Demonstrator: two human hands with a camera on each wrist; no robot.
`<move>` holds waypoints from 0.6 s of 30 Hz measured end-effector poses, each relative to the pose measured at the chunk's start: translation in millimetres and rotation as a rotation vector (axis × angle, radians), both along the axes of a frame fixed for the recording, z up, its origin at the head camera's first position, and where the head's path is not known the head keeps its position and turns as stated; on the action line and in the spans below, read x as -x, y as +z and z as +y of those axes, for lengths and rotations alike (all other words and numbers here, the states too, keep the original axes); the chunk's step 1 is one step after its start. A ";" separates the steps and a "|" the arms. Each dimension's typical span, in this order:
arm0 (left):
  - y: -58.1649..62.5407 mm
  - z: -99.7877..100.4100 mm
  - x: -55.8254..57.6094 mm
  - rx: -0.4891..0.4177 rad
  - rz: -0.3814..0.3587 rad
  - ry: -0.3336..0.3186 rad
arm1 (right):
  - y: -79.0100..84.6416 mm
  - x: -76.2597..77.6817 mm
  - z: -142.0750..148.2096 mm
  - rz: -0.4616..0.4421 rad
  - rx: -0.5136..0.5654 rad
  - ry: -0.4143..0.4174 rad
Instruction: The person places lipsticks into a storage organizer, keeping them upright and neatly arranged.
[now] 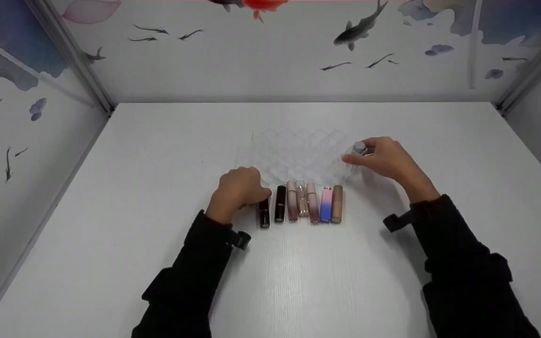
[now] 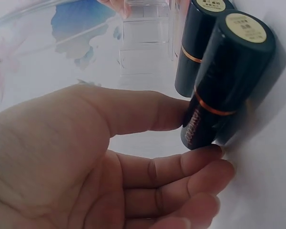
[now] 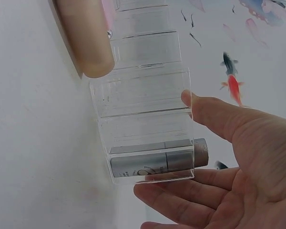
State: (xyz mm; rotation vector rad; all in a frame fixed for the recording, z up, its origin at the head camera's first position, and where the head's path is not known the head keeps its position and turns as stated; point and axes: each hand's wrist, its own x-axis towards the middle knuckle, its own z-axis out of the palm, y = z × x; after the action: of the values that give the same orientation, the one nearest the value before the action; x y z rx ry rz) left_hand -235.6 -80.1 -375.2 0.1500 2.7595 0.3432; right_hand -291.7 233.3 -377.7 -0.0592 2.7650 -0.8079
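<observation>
My left hand (image 1: 240,188) is at the left end of a row of lip products. Its thumb and fingertips pinch the far end of a black lipstick tube (image 2: 236,57) with a gold band, which lies on the table. A second black lipstick (image 1: 280,204) lies just to the right. Behind the row stands a clear plastic organizer (image 1: 294,152) with several compartments. My right hand (image 1: 385,157) grips its right end, thumb and fingers on opposite sides. In that end compartment sits a silver tube (image 3: 155,163), its grey top (image 1: 359,146) sticking out.
Continuing right, the row has pinkish lip gloss tubes (image 1: 292,202), a clear one (image 1: 302,199), a pink-and-blue tube (image 1: 326,205) and a tan tube (image 1: 337,204). White panels with painted fish (image 1: 357,30) border the white table (image 1: 298,281) at the back and sides.
</observation>
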 end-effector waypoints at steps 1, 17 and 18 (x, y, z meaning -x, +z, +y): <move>0.0 0.0 0.1 -0.003 -0.004 0.002 | -0.1 -0.1 0.1 -0.001 0.000 0.000; -2.2 -3.8 4.9 -0.056 0.028 0.001 | -1.2 0.3 0.8 0.008 -0.003 0.006; -2.0 -4.1 5.4 -0.063 0.031 0.003 | -1.2 0.5 0.8 0.008 -0.003 0.005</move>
State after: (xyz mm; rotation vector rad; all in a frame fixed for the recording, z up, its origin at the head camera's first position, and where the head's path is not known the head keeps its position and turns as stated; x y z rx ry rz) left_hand -241.0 -84.2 -377.2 0.1678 2.7808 0.4324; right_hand -292.1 234.1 -378.9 -0.0695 2.7722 -0.8037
